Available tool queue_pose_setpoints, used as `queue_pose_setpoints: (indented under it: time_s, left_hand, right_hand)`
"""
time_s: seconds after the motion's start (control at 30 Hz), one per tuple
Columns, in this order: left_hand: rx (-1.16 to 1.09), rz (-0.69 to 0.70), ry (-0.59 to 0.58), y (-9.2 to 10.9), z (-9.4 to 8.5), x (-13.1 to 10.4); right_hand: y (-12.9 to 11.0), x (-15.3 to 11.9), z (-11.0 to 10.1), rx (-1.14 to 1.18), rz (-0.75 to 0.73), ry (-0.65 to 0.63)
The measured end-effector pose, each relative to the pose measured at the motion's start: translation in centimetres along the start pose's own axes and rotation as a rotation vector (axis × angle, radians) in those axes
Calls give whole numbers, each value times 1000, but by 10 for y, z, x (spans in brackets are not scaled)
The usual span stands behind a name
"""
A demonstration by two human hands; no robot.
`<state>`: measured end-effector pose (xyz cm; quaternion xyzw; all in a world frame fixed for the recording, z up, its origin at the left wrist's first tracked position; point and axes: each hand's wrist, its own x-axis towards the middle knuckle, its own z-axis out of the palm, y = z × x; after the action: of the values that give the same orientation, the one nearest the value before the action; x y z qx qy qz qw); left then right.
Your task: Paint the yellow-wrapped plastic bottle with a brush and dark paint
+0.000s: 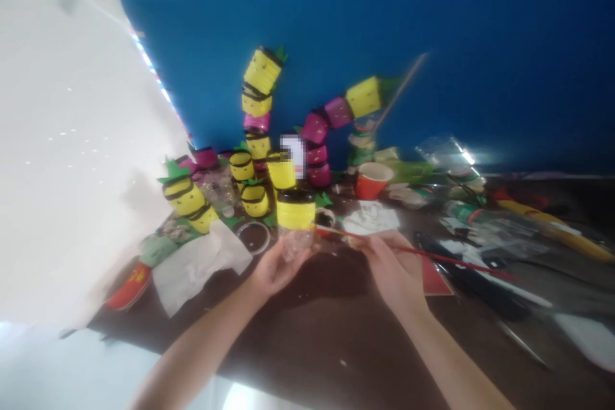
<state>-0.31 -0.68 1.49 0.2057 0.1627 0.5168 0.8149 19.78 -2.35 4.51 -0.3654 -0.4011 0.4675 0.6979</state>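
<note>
My left hand [283,266] is wrapped round the clear lower part of a plastic cup [296,214], whose upper part is yellow with a black rim band. My right hand [391,259] pinches a thin red paintbrush [432,253]. The brush tip points left and meets or nearly meets the cup's right side at the lower edge of the yellow; blur hides the exact contact. Just behind the cup is another yellow cup [281,170]. A clear round lid or ring [254,238] lies to the left.
Stacks of yellow and magenta cups [257,102] stand against the blue wall. An orange-red paper cup [373,180], crumpled white tissue [371,218] and plastic bottles lie behind my right hand. White paper [199,262] lies left on the dark table [312,333]; a red card [436,277] is at right.
</note>
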Motion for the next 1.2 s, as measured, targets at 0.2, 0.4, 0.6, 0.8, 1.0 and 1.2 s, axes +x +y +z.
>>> queue_pose_setpoints:
  time_s: [0.2,0.4,0.6,0.8,1.0,1.2]
  left_hand:
    - [63,62,-65,0,-1,1]
    - [127,77,-136,-3,-2,1]
    - [144,75,-101,0,-4,0]
    - [133,90,-109,-1,4,0]
    - [146,93,-105,-3,6,0]
    - [145,90,-85,-2,2,1]
  right_hand:
    - [-5,0,-2,38,-37,-43]
    - [-3,-8,7,-51,-14,-79]
    - [-1,0,-1,-49,-62,64]
    - [-5,-5,2,11,-12,-42]
    - [3,-9,3,-117,-27,-32]
    - [-2,-4,-1,-104,-101,57]
